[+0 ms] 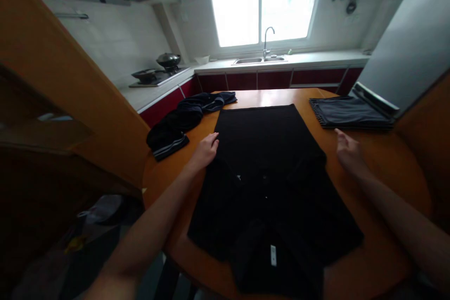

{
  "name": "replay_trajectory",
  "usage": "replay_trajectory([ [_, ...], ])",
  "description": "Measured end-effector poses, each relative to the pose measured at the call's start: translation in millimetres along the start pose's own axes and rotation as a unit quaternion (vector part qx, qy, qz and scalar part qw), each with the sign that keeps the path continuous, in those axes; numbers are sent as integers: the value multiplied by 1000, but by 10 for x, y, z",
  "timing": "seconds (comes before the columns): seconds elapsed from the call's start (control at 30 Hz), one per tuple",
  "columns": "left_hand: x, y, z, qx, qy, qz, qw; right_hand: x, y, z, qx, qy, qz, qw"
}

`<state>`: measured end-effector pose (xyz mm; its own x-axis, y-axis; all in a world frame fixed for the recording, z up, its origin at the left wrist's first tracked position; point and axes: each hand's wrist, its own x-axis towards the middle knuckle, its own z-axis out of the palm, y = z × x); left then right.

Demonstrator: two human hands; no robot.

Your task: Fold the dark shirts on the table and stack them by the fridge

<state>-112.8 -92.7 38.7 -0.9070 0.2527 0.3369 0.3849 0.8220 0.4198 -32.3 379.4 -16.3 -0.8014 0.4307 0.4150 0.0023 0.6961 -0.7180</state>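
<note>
A black short-sleeved polo shirt lies spread flat, its collar and white neck label toward me and its hem at the far side. My left hand is at the shirt's left edge, with the fingers loosely extended and the fingertips against or just over the cloth. Off the right side of the shirt, my right hand hovers apart from the fabric. Its fingers are partly stretched out and hold nothing. The sleeves are spread to both sides, close to me.
The shirt rests on a round wooden table. Rumpled dark clothes lie at the left, and a stack of folded dark clothes is at the far right. Beyond are a sink, a stove and a pale fridge.
</note>
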Motion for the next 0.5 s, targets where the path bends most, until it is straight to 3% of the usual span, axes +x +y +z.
replay_trajectory([
  [0.13,20,-6,131,-9,7,18,1000,57,-8,12,6,26,13,1000],
  [0.33,72,-11,78,-10,-21,0,1000,131,15,-51,50,55,20,997],
  [0.5,55,-25,-13,8,12,-49,999,-126,-222,-64,-2,-4,-69,998],
])
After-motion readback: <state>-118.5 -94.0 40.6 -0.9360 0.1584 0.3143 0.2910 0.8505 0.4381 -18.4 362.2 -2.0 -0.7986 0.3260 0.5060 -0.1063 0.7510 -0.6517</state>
